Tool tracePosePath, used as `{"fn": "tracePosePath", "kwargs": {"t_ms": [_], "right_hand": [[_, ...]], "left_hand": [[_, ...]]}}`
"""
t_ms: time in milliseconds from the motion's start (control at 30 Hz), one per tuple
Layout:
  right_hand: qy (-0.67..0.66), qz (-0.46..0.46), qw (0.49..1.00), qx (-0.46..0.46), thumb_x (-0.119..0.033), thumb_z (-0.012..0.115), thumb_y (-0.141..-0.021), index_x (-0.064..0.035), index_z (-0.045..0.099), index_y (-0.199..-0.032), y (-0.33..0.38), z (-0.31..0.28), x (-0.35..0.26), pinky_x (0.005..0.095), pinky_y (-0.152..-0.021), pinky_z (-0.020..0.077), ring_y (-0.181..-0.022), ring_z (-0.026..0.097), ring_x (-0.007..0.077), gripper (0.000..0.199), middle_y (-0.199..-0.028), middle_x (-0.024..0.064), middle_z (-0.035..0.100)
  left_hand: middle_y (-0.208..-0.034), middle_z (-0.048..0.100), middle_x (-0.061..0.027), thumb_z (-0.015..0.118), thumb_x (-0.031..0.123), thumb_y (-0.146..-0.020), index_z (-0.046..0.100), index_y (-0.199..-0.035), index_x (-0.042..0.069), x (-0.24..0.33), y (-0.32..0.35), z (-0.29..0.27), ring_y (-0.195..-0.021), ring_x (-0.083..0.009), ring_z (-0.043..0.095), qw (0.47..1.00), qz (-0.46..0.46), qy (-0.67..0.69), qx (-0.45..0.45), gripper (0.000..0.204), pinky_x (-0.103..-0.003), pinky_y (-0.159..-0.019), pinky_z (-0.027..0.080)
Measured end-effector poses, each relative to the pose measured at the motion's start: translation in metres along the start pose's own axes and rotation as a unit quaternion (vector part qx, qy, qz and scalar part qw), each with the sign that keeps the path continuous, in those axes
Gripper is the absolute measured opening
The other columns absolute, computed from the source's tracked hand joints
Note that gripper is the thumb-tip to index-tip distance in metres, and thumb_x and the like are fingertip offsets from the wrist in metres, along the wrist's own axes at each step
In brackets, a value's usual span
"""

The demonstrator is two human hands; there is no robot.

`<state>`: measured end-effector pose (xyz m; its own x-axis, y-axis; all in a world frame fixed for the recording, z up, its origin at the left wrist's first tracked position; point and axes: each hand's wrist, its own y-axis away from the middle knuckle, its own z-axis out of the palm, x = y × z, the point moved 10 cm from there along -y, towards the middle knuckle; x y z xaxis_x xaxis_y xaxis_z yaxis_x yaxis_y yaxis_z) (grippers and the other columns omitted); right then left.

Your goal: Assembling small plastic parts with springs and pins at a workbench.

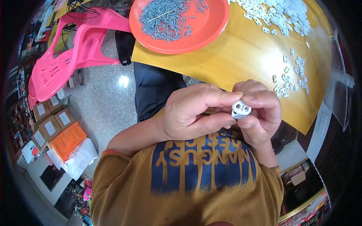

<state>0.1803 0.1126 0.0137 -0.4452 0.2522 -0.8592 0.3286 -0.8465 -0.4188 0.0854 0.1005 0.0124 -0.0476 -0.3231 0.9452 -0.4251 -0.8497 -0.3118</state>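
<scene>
Currently in hand: a small white piece (241, 108) — blocky, with two openings in the face turned upward — between the fingertips of both hands, in front of the chest and just off the table's near edge.
Left hand: this hand (194, 109) reaches in from the left, its digits narrowed onto the piece, one fingertip at its upper edge and another at its lower left.
Right hand: this one (262, 111) curls round the other side, gripping the same piece; its fingertips come close to those of the left.
Table: yellow-brown, smooth top (233, 56), with a bright glare patch toward the right.
Plate: round and orange-red (211, 26), near the table's left end, bearing a heap of small grey screws (162, 28) with a thin pale stick (160, 16) on top.
White heap: many small white pieces (264, 13) piled at the table's far right.
Loose group: more white pieces (300, 67) scattered nearer, beyond the right hand.
Clothing: brown shirt (124, 188) with a dark blue print; dark trousers (154, 86).
Left side: a pink plastic chair (78, 47) on speckled grey floor (107, 98) — cardboard boxes (49, 128), an orange package (68, 140) and a white plastic bag (81, 158) lie near it.
</scene>
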Motion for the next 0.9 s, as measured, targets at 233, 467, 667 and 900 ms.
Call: {"fn": "tracePosePath", "kwargs": {"t_ms": [233, 467, 667, 900], "right_hand": [[0.017, -0.014, 1.000, -0.015, -0.009, 0.061, -0.076, 0.0004, 0.048, -0.100, -0.001, 0.001, -0.001, 0.0279, -0.067, 0.0395, -0.077, 0.049, 0.0182, 0.030, -0.092, 0.0126, 0.052], [0.063, -0.033, 0.997, 0.002, -0.020, 0.056, -0.081, -0.0004, 0.046, -0.100, -0.001, 0.005, -0.005, 0.0277, -0.065, 0.0390, -0.073, 0.047, 0.0175, 0.029, -0.087, 0.0111, 0.051], [0.076, -0.029, 0.997, 0.018, -0.024, 0.053, -0.083, -0.0015, 0.047, -0.100, 0.002, 0.008, -0.007, 0.0273, -0.060, 0.0378, -0.068, 0.045, 0.0162, 0.029, -0.082, 0.0097, 0.050], [0.168, -0.003, 0.985, 0.028, -0.035, 0.041, -0.089, -0.0067, 0.040, -0.098, 0.003, 0.011, -0.007, 0.0272, -0.054, 0.0353, -0.058, 0.041, 0.0133, 0.029, -0.076, 0.0084, 0.047]], "left_hand": [[-0.077, 0.057, -0.0061, 0.062, 0.012, -0.078, 0.049, -0.109, -0.003, 0.002, 0.000, -0.002, -0.055, -0.0092, 0.049, 0.999, 0.007, -0.001, 0.037, 0.037, -0.021, -0.048, 0.035], [-0.083, 0.057, -0.0078, 0.061, 0.009, -0.078, 0.048, -0.109, -0.004, 0.006, 0.000, -0.001, -0.054, -0.0075, 0.048, 0.998, 0.031, 0.039, 0.048, 0.036, -0.019, -0.045, 0.033], [-0.082, 0.057, -0.0098, 0.062, 0.000, -0.073, 0.049, -0.106, -0.005, 0.009, 0.004, -0.001, -0.056, -0.0077, 0.052, 0.991, 0.064, 0.079, 0.085, 0.036, -0.019, -0.045, 0.036], [-0.068, 0.056, -0.0078, 0.060, -0.009, -0.069, 0.050, -0.104, -0.005, 0.010, 0.001, -0.003, -0.051, -0.0082, 0.052, 0.991, 0.049, 0.066, 0.106, 0.037, -0.019, -0.040, 0.035]]}}
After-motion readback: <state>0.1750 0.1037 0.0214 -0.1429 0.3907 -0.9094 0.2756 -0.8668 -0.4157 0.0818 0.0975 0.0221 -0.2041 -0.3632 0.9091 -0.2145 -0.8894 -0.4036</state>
